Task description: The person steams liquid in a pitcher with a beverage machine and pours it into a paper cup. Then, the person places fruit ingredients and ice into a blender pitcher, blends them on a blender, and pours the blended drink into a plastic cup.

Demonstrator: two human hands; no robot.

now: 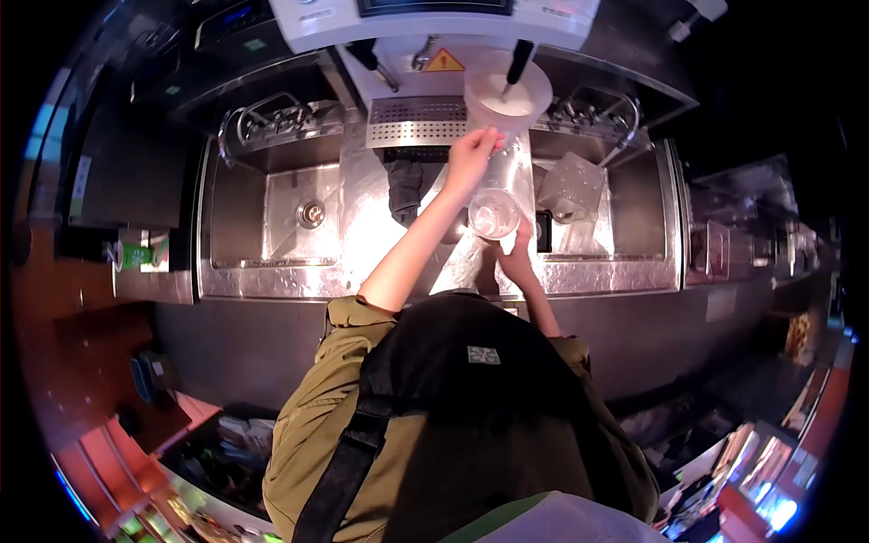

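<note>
A clear plastic pitcher (pixel 473 101) with white liquid in it stands below the machine, a black-handled tool or spout reaching down into it. My left hand (pixel 472 156) is closed at the near side of this pitcher, apparently around its handle, which the fingers mostly hide. Closer to my body, my right hand (pixel 519 257) is wrapped round the lower right side of a clear plastic cup (pixel 494 215). The cup's mouth faces up, and I cannot make out its contents. A dark cloth (pixel 405 190) lies on the counter left of my left forearm.
Metal sinks lie on both sides, the left sink (pixel 281 204) and the right sink (pixel 625 240). A clear square container (pixel 572 185) sits tilted in the right one. Behind my left hand are a perforated drip tray (pixel 416 122) and a white machine (pixel 434 25).
</note>
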